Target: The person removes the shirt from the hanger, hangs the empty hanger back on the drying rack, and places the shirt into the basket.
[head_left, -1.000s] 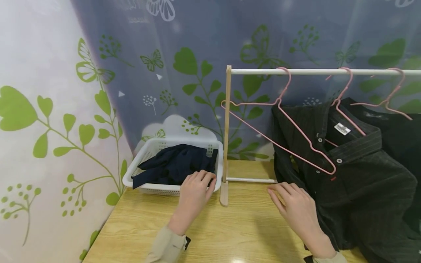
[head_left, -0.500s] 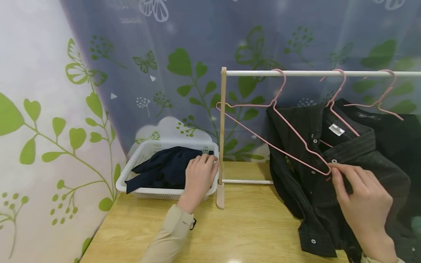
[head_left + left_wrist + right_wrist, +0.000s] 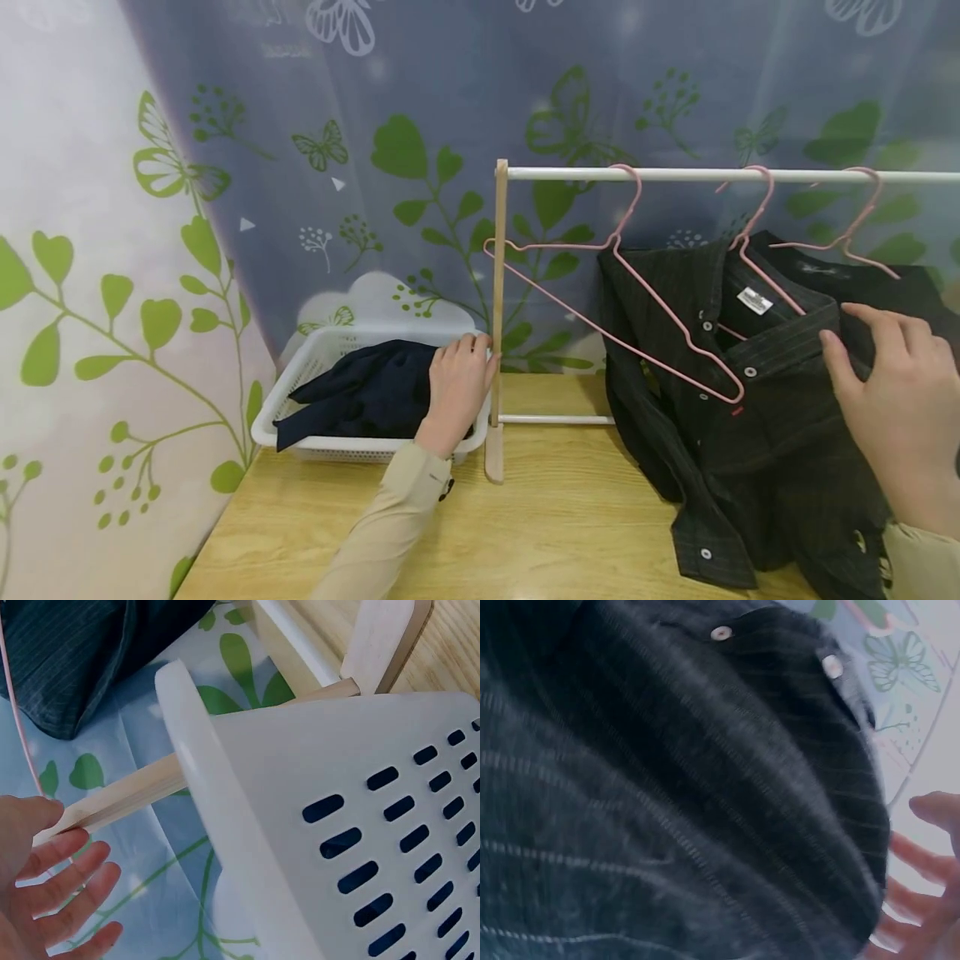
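In the head view my left hand (image 3: 459, 392) is over the right end of a white plastic basket (image 3: 311, 444), close beside the wooden post (image 3: 499, 292) of a clothes rack. The left wrist view shows its fingers (image 3: 75, 896) loosely spread near that post; contact is unclear. Dark navy cloth (image 3: 375, 387) lies in the basket. My right hand (image 3: 900, 392), thumb and forefinger apart, is in front of a black striped shirt (image 3: 780, 450) on a pink hanger (image 3: 759, 225). A bare pink hanger (image 3: 626, 227) hangs left of the shirt.
A white rail (image 3: 697, 175) runs across the rack's top, with a low white bar (image 3: 555, 420) near the table (image 3: 525, 533). Another pink hanger (image 3: 855, 225) with a black garment (image 3: 922, 287) hangs to the right. A patterned curtain (image 3: 435, 75) stands behind.
My right hand has moved right, touching the bare hanger's lower corner half a second ago and now away from it. My left hand has shifted slightly toward the post, and the head view has moved right.
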Demonstrator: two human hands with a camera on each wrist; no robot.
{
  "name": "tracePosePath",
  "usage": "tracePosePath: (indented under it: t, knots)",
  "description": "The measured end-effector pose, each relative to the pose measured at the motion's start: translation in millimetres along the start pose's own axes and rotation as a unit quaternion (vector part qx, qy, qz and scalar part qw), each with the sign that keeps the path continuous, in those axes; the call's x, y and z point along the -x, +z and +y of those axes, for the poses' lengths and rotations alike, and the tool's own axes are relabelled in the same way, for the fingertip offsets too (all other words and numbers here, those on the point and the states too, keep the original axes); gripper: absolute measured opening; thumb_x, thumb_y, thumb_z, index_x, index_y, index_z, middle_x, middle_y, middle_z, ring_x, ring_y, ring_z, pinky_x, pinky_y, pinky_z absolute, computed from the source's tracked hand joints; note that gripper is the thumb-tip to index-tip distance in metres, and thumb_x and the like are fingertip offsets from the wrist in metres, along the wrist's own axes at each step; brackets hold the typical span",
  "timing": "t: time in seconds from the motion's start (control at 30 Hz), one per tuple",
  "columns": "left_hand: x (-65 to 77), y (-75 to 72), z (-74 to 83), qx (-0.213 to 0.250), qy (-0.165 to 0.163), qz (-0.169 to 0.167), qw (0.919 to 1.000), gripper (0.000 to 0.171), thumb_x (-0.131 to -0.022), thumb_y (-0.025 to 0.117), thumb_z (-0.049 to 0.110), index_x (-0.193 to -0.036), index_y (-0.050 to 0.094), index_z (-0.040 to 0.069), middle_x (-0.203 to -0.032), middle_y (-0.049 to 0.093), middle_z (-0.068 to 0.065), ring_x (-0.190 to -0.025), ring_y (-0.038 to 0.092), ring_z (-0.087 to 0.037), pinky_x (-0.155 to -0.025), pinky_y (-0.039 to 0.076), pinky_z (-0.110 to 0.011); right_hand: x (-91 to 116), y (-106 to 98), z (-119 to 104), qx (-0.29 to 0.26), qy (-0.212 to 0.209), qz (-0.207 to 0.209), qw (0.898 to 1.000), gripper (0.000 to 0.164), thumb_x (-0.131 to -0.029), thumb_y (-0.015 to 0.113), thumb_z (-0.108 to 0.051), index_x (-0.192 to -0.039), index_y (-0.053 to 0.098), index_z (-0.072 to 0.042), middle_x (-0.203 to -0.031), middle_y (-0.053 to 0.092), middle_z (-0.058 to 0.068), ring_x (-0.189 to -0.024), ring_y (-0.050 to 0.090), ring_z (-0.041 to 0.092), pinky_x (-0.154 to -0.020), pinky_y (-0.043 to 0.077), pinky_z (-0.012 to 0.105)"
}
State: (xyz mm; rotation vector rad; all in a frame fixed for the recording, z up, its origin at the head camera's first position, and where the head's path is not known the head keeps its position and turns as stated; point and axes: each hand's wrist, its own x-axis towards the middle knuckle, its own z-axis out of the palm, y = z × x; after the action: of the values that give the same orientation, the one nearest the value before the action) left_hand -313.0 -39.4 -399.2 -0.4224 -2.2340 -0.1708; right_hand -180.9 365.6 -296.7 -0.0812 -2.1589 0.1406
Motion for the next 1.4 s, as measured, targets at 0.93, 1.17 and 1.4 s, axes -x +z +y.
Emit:
tracePosePath:
  t: [0.93, 1.17, 1.4]
  knots:
    - [-6.9, 5.2, 1.8, -0.035, 0.024, 0.001, 0.9991, 0.022, -0.098, 0.069, 0.033, -0.102, 0.065, 0.011, -0.089, 0.068, -0.004, -0.075, 0.065, -0.020, -0.067, 0.054, -0.033, 8, -4, 24, -0.041, 0.062, 0.068, 0.995, 0.043, -0.108, 0.049, -0.026, -0.111, 0.057, 0.016, -0.101, 0.058, 0.039, -0.088, 0.054, 0.056, -0.064, 0.030, 0.056]
    - [-8.5, 6.3, 0.4, -0.035, 0.028, 0.013, 0.9989, 0.023, -0.096, 0.072, 0.033, -0.100, 0.065, 0.011, -0.086, 0.067, -0.004, -0.072, 0.065, -0.020, -0.065, 0.053, -0.033, 17, -2, 34, -0.094, 0.118, 0.106, 0.983, 0.047, -0.105, 0.056, -0.027, -0.110, 0.060, 0.019, -0.104, 0.058, 0.038, -0.092, 0.063, 0.033, -0.080, 0.042, 0.040]
    - [-8.8, 7.3, 0.5, -0.029, 0.025, 0.001, 0.9993, 0.022, -0.098, 0.070, 0.033, -0.100, 0.064, 0.012, -0.086, 0.067, -0.004, -0.073, 0.064, -0.020, -0.067, 0.053, -0.034, 55, 5, 48, -0.094, 0.068, 0.078, 0.990, 0.041, -0.104, 0.057, -0.022, -0.094, 0.058, 0.018, -0.083, 0.056, 0.035, -0.068, 0.044, -0.001, -0.058, 0.023, 0.022]
